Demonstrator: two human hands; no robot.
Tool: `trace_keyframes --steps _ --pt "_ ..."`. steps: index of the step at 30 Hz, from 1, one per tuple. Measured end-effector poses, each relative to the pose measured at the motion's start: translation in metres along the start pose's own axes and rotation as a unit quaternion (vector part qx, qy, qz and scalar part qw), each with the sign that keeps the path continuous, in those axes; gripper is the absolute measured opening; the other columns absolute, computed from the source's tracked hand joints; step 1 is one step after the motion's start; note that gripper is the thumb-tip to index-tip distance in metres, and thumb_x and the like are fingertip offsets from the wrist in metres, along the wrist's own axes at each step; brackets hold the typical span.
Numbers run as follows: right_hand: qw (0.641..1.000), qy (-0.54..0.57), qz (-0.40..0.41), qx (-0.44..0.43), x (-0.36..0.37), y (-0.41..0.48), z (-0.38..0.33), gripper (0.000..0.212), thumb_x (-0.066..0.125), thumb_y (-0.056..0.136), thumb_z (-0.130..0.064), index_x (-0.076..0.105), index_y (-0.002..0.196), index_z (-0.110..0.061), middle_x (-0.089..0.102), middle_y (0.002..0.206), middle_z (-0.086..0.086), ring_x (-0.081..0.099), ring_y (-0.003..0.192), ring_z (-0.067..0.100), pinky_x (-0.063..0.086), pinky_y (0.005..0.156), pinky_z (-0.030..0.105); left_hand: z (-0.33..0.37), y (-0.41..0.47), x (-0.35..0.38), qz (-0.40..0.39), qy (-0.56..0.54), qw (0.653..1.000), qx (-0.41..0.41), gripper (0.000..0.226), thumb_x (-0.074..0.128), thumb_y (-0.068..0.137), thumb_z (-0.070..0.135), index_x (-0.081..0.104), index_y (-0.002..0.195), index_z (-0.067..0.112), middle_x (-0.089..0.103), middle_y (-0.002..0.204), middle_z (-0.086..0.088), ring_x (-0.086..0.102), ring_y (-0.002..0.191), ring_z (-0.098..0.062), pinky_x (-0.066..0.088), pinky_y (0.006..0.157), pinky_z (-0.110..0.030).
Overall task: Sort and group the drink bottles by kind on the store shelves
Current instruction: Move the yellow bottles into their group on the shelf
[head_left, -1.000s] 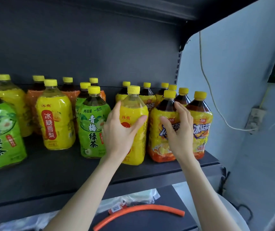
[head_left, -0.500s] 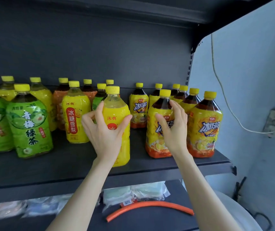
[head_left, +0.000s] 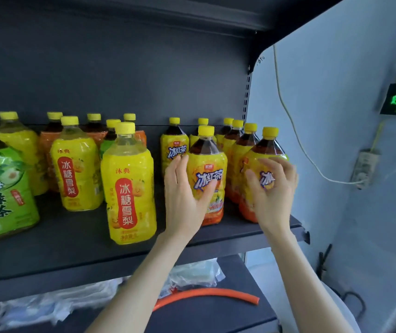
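While both your hands are up at the right end of the shelf (head_left: 72, 251), what counts is how they sit to the upright bottles. Your left hand (head_left: 185, 195) lies against the left flank of the front iced black tea bottle (head_left: 207, 171), fingers nearly straight and spread, thumb across the lower label: a loose cup rather than a firm grip, as far as I can judge. Your right hand (head_left: 273, 188) is on the end iced black tea bottle (head_left: 267, 150) just beside it, fingers curled round the front of its label. The two hands are apart, one bottle each. Both bottles stand with their long axis vertical, caps up, at the front of a cluster of the same tea running back to the rear panel. Just to the left of your left hand, across a narrow gap, stands the front rock-sugar pear bottle (head_left: 129, 188), upright and near the shelf edge; your left hand is the nearer one to it. A second pear bottle (head_left: 76, 169) stands further left and back, with a green plum tea bottle (head_left: 0, 188) at the far left. Mixed orange and green bottles in the back row probably need sorting yet. An orange hose (head_left: 204, 296) lies on the shelf below.
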State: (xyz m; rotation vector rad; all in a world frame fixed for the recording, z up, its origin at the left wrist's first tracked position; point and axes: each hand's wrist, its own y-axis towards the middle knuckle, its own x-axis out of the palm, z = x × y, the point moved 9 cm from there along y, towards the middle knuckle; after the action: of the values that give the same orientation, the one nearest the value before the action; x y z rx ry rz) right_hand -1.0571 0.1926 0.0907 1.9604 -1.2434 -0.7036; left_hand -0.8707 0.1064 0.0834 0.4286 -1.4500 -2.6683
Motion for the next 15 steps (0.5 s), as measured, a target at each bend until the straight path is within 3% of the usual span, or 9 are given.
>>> trace_keyframes --steps 2,5,8,10,12,15 --pt "0.999 0.003 -0.005 0.032 -0.007 0.010 0.019 0.052 0.075 0.084 -0.020 0.054 0.131 -0.010 0.041 0.137 0.012 0.035 0.126 0.023 0.020 0.104 0.009 -0.010 0.002 0.019 -0.017 -0.038 0.997 -0.072 0.083 0.073 0.081 0.034 0.027 0.144 0.008 0.035 0.144 -0.015 0.038 0.132 -0.022 0.038 0.106 -0.033" --pt "0.988 0.053 -0.095 0.109 0.004 0.021 0.053 0.088 0.075 0.082 -0.034 0.024 0.151 -0.015 0.024 0.155 0.007 0.023 0.143 0.020 0.020 0.118 0.036 -0.023 -0.001 0.040 -0.015 -0.091 0.987 -0.130 0.095 0.074 0.080 0.031 0.011 0.150 0.017 0.029 0.149 -0.005 0.038 0.130 -0.012 0.035 0.103 -0.020" --pt "0.964 0.137 -0.164 0.158 0.016 0.029 0.080 0.108 0.078 0.078 -0.039 0.005 0.155 -0.020 0.033 0.155 0.005 0.038 0.140 0.021 0.032 0.115 0.045 -0.037 -0.005 0.051 -0.002 -0.114 0.979 -0.171 0.098 0.074 0.079 0.033 0.008 0.150 0.017 0.032 0.145 0.004 0.037 0.123 -0.001 0.028 0.089 0.004" --pt "0.959 0.150 -0.180 0.163 0.019 0.036 0.095 0.110 0.082 0.074 -0.041 0.008 0.154 -0.025 0.048 0.146 0.002 0.050 0.130 0.016 0.040 0.111 0.043 -0.044 -0.004 0.058 0.000 -0.132 0.974 -0.186 0.092 0.074 0.079 0.033 0.016 0.148 0.018 0.039 0.143 0.001 0.043 0.122 -0.005 0.032 0.091 -0.004" --pt "0.957 0.158 -0.180 0.164 0.020 0.041 0.105 0.102 0.085 0.067 -0.045 0.026 0.149 -0.028 0.061 0.129 -0.007 0.061 0.115 0.007 0.049 0.101 0.039 -0.048 -0.002 0.068 -0.017 -0.154 0.968 -0.197 0.086 0.073 0.079 0.032 0.021 0.147 0.019 0.043 0.140 -0.003 0.047 0.123 -0.011 0.040 0.097 -0.020" --pt "0.959 0.175 -0.163 0.155 0.022 0.039 0.113 0.093 0.082 0.056 -0.057 0.042 0.135 -0.031 0.068 0.105 -0.020 0.066 0.093 -0.005 0.055 0.083 0.023 -0.051 0.000 0.082 -0.027 -0.173 0.961 -0.214 0.085 0.072 0.079 0.030 0.021 0.146 0.022 0.047 0.138 -0.002 0.050 0.122 -0.011 0.044 0.101 -0.032"
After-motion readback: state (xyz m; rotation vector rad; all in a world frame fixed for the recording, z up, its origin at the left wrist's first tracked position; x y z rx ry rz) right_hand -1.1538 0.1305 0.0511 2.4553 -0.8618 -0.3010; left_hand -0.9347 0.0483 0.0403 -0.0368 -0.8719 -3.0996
